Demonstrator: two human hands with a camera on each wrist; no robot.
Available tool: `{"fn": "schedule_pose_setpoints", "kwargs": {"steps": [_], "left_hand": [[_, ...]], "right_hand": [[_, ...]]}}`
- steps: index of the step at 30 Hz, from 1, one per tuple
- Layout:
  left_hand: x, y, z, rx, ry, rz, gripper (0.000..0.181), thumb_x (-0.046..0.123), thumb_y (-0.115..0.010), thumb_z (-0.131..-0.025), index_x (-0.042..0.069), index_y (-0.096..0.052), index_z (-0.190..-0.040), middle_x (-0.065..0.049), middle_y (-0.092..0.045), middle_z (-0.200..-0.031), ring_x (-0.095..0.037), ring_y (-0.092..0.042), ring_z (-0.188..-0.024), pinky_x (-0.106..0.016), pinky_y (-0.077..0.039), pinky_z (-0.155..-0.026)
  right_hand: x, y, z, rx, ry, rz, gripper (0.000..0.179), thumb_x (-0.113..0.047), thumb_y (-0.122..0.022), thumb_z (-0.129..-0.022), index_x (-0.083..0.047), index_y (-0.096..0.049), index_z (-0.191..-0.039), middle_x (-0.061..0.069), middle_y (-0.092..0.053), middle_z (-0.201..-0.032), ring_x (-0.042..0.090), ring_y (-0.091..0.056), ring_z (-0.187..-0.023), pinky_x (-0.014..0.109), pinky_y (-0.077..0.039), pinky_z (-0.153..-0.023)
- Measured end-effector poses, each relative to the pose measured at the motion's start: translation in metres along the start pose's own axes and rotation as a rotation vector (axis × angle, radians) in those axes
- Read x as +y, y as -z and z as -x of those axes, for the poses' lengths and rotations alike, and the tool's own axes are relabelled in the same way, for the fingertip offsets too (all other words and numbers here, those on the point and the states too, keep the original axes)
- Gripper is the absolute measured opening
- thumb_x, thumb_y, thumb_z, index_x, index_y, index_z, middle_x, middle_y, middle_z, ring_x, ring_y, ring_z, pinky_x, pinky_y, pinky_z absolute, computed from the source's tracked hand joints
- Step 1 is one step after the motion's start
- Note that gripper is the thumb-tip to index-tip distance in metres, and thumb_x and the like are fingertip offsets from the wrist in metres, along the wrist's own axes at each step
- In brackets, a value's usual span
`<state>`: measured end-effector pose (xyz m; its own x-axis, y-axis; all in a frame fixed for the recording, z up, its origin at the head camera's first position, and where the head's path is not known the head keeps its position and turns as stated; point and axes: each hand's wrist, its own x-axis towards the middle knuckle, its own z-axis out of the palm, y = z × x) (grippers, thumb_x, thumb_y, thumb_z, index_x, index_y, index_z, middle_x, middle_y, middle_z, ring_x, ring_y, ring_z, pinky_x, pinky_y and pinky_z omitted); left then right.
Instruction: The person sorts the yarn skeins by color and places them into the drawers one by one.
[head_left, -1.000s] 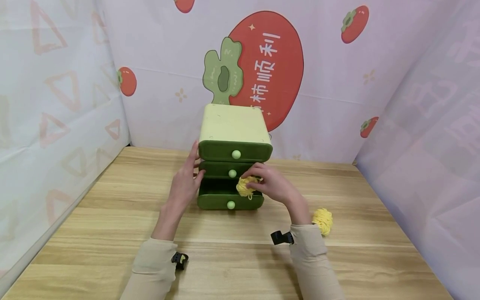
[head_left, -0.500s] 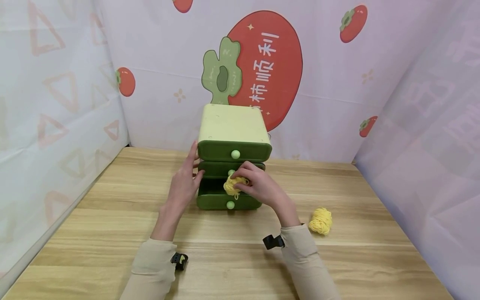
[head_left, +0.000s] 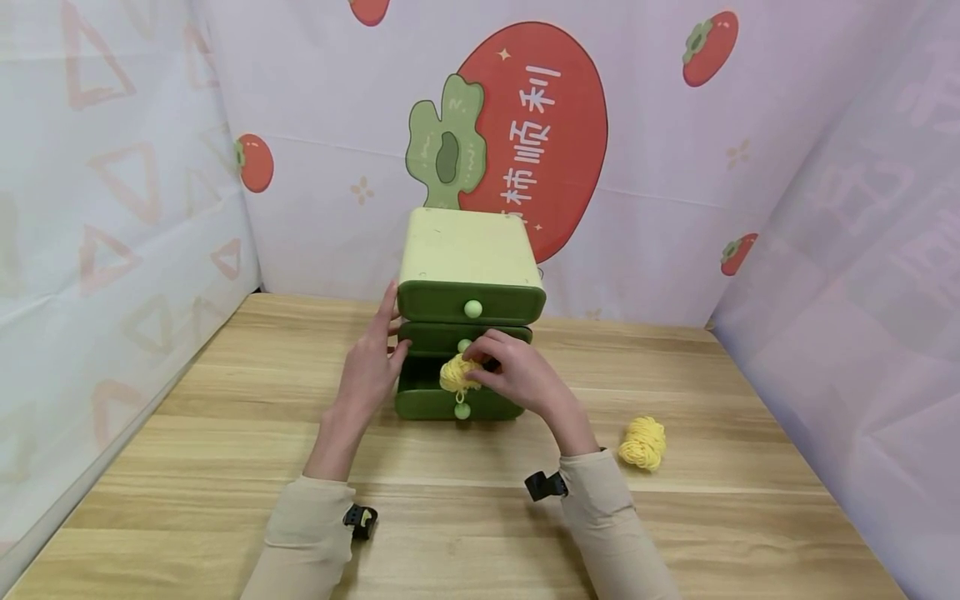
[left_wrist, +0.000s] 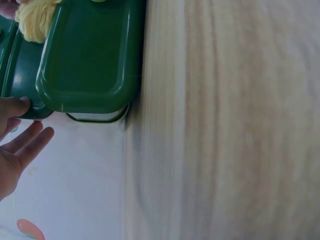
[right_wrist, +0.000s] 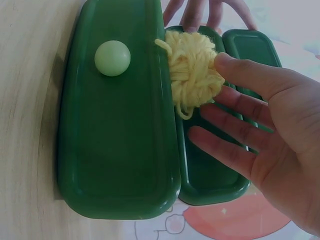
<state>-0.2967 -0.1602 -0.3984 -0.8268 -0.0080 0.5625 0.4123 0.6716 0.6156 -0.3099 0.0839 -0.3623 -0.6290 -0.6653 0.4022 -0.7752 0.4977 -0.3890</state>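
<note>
A small cabinet with a pale yellow-green top (head_left: 468, 246) and green drawers with round knobs stands on the table. Its bottom drawer (head_left: 423, 405) is pulled out. My right hand (head_left: 528, 379) pinches a ball of yellow yarn (head_left: 454, 375) between thumb and fingers, over the opening of that drawer; a loose loop dangles from it. In the right wrist view the yarn ball (right_wrist: 192, 70) overlaps the drawer's upper edge. My left hand (head_left: 366, 367) rests along the cabinet's left side, thumb on the front of the middle drawer (left_wrist: 30, 75), other fingers extended.
A second ball of yellow yarn (head_left: 642, 443) lies on the wooden table (head_left: 450, 517) to the right of my right forearm. Behind the cabinet hangs a backdrop (head_left: 322, 225) printed with red persimmons; white printed sheets close off both sides.
My right hand has moved left along the open bottom drawer with the yarn ball, which now hangs above the drawer's knob. My left hand has stayed against the cabinet.
</note>
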Motion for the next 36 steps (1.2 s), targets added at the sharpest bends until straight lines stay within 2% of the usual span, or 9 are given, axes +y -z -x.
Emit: {"fn": "schedule_pose_setpoints", "kwargs": {"steps": [11, 20, 28, 36], "left_hand": [[-0.001, -0.001, 0.001, 0.006, -0.010, -0.004, 0.096, -0.003, -0.065, -0.092, 0.033, -0.008, -0.161, -0.019, -0.060, -0.136, -0.036, -0.069, -0.107, -0.046, -0.060, -0.078], [0.003, 0.000, -0.001, 0.007, -0.032, -0.007, 0.095, -0.004, -0.066, -0.091, 0.028, -0.010, -0.161, -0.019, -0.060, -0.134, -0.036, -0.069, -0.106, -0.044, -0.060, -0.078], [0.005, -0.002, 0.001, -0.002, -0.010, -0.017, 0.094, -0.002, -0.066, -0.092, 0.029, -0.011, -0.161, -0.017, -0.062, -0.130, -0.034, -0.069, -0.107, -0.044, -0.060, -0.080], [0.004, 0.000, 0.002, 0.004, 0.005, -0.025, 0.093, -0.002, -0.066, -0.092, 0.029, -0.011, -0.161, -0.017, -0.062, -0.131, -0.034, -0.069, -0.107, -0.042, -0.060, -0.079]], "right_hand": [[0.001, 0.004, 0.002, -0.040, -0.043, 0.015, 0.015, -0.012, -0.075, -0.089, -0.008, -0.073, -0.102, 0.002, -0.068, -0.099, 0.017, -0.067, -0.091, 0.035, -0.057, -0.082], [0.002, 0.008, 0.006, -0.048, -0.062, 0.023, 0.014, -0.011, -0.076, -0.088, -0.008, -0.073, -0.101, 0.001, -0.069, -0.096, 0.014, -0.067, -0.087, 0.037, -0.057, -0.081], [0.006, 0.018, 0.017, -0.063, -0.088, 0.068, 0.013, -0.014, -0.074, -0.090, -0.011, -0.073, -0.102, -0.001, -0.068, -0.096, 0.012, -0.066, -0.086, 0.035, -0.057, -0.079], [0.016, 0.028, 0.036, -0.109, -0.117, 0.143, 0.012, -0.015, -0.073, -0.091, -0.013, -0.073, -0.103, -0.001, -0.071, -0.097, 0.014, -0.069, -0.087, 0.035, -0.057, -0.078]]}}
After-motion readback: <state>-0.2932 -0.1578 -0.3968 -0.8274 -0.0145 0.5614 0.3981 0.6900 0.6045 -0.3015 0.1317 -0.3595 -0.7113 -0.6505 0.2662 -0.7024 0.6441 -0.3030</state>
